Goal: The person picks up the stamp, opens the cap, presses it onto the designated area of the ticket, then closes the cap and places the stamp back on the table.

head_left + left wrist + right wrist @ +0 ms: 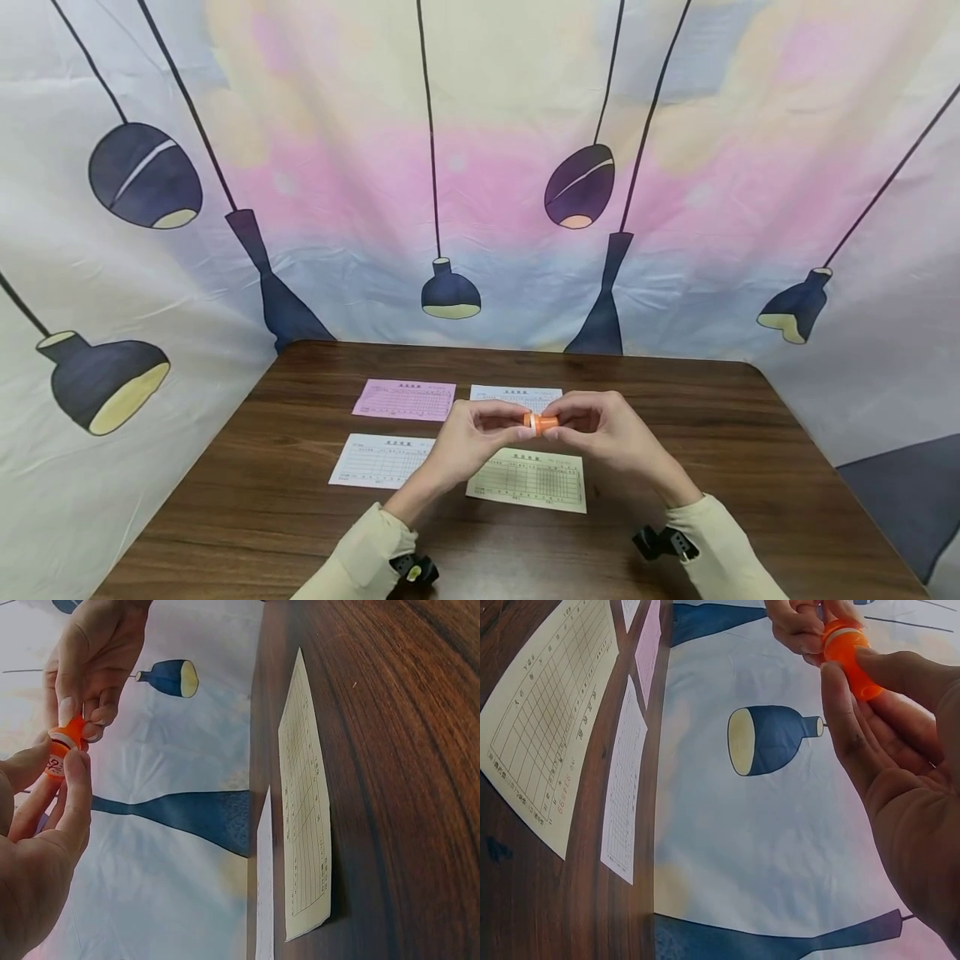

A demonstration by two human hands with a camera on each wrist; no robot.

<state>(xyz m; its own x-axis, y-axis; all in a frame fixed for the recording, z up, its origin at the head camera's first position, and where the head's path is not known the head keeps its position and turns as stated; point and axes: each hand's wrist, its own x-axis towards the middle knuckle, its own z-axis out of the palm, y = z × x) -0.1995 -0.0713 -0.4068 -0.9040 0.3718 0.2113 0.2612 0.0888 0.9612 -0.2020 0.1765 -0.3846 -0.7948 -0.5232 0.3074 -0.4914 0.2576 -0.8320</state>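
A small orange stamp (541, 423) with a white band round it is held level above the table, between both hands. My left hand (467, 440) pinches its left end between thumb and fingers. On the other end, the thumb and fingers of my right hand (613, 432) grip the narrower orange part. In the left wrist view a printed label shows on the stamp (55, 763). Below the hands lies a pale yellow form (528, 481); a white form (516, 393) behind them is partly covered by the fingers.
On the brown wooden table (247, 500) a pink form (405, 400) lies at the back left. Nearer, a white form (375, 461) is partly hidden by the left hand. A cloth (495, 200) printed with lamps hangs behind the table.
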